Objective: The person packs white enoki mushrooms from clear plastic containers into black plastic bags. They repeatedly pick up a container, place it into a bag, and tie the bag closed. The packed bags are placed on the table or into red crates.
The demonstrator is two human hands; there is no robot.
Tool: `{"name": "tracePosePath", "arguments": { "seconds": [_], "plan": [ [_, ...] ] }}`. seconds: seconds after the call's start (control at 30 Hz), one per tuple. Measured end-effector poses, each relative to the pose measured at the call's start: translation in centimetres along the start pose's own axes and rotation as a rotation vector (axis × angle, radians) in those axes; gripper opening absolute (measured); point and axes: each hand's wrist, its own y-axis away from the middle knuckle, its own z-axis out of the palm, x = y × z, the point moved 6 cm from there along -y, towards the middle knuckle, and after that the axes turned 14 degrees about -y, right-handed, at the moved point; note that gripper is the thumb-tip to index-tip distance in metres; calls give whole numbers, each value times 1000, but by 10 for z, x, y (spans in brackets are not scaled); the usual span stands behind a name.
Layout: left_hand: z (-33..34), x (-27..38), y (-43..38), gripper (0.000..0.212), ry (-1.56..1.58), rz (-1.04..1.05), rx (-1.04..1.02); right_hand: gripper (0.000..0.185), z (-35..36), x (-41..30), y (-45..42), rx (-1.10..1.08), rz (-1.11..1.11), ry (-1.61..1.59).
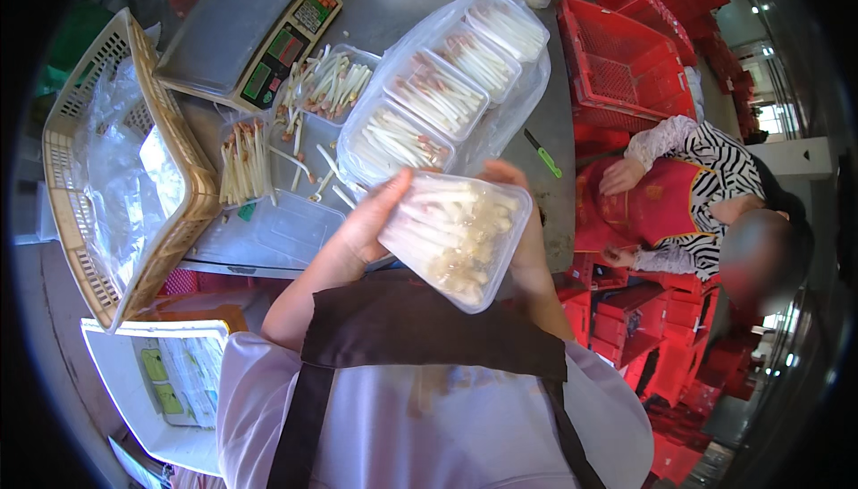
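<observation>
Before my chest is a clear plastic tray (462,234) of slender white stalks, possibly mushrooms, tilted and held from both sides. My left hand (379,221) grips its left side, thumb along the edge. My right hand (526,204) is at the far right side, its fingers partly hidden behind the tray. Just beyond them lies a clear plastic bag (529,97) with several filled trays (439,93) in a row. Left of it, an open tray (338,83) holds brown-ended stalks, with loose stalks (298,160) beside it. Another pile of stalks (244,164) sits in a tray nearer me.
A digital scale (234,26) stands at the back left of the metal table (556,234). A yellow plastic basket (201,180) holds clear plastic. A green-handled knife (546,157) lies at right. Red crates (623,60) and a person in a red apron (650,201) are beyond the right edge.
</observation>
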Motion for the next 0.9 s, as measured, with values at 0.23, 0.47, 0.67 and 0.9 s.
{"name": "tracePosePath", "arguments": {
  "seconds": [0.23, 0.47, 0.67, 0.9],
  "plan": [
    [36, -45, -8, 44, 444, -287, -623, 58, 12, -2, -3, -418, -30, -180],
    [32, -42, -18, 48, 310, -353, -592, 60, 5, -2, -2, -422, -65, -150],
    [36, -36, -20, 45, 138, -291, -387, 52, 2, -8, -3, -382, -134, -85],
    [39, -6, 0, 59, 92, 117, -213, 40, -7, 3, -8, 75, 54, -208]
  ]
}}
